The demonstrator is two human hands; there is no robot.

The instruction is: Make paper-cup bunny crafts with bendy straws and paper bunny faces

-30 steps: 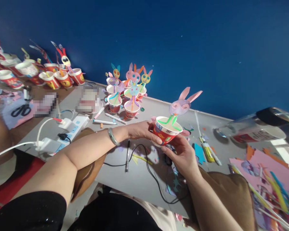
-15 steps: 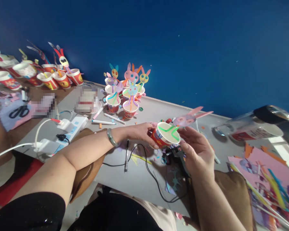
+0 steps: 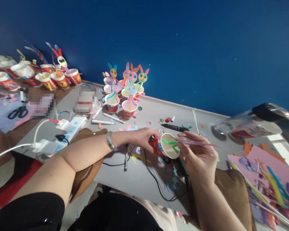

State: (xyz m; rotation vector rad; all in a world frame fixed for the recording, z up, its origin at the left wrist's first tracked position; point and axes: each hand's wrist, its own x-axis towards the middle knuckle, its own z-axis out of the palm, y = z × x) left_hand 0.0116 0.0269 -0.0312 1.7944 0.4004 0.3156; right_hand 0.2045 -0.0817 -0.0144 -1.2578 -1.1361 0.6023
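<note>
From where I'm standing, the person's left hand [image 3: 144,138] is reaching across from a bent forearm, a pale bangle [image 3: 111,141] circling its wrist. It is wrapping its fingers round the lower part of a red paper cup [image 3: 172,151], so that hand is closing firmly on it. The cup is hanging over the grey table [image 3: 110,191], between the two hands, and is leaning on its side, its pale mouth turning toward the right hand [image 3: 202,158].

That right hand is coming up from the near edge, its fingers bending beside the cup's rim. Its thumb and fingers are flanking a pink paper head [image 3: 198,142], which is showing almost edge-on; I can't tell whether they are pinching it or only touching. Green strips [image 3: 170,142] are running from the cup's inside toward the head.

As for print, the cup's side is carrying blue letters on white, but the left hand and the tilt are keeping me from reading them. A black marker [image 3: 175,127] is lying just beyond the cup, its pale lettering too small to make out. Farther right, a clear container [image 3: 240,123] is showing red and white printing behind its wall, too blurred to read.
</note>
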